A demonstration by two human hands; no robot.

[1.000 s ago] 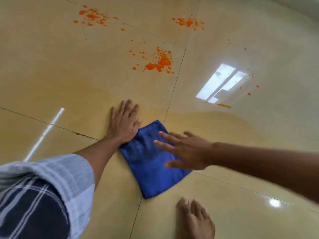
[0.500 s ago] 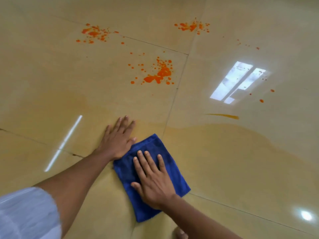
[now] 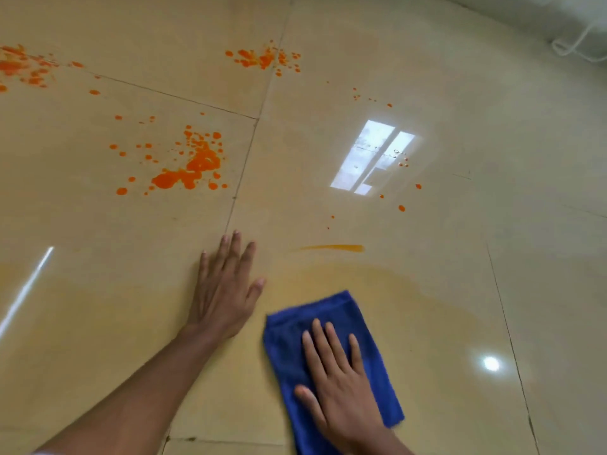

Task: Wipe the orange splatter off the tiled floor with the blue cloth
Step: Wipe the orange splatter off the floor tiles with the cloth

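The folded blue cloth (image 3: 331,353) lies flat on the glossy beige tiled floor (image 3: 460,290). My right hand (image 3: 341,385) presses palm-down on it, fingers spread. My left hand (image 3: 226,290) rests flat on the bare tile just left of the cloth, apart from it. A large orange splatter (image 3: 193,165) sits ahead on the left tile. More orange splatter shows at the far left (image 3: 19,65) and at the top middle (image 3: 262,59). A thin orange streak (image 3: 331,247) lies just beyond the cloth. Small orange drops (image 3: 401,208) dot the right tile.
A faint yellowish smeared film (image 3: 377,280) covers the tiles around the cloth. A bright window reflection (image 3: 371,159) and a lamp glare (image 3: 491,363) shine on the floor. A white cable (image 3: 578,47) lies by the wall at the top right.
My right hand has slid the cloth to the right, away from my left hand, which now rests clear of it. The view has shifted so the splatters sit lower and nearer.
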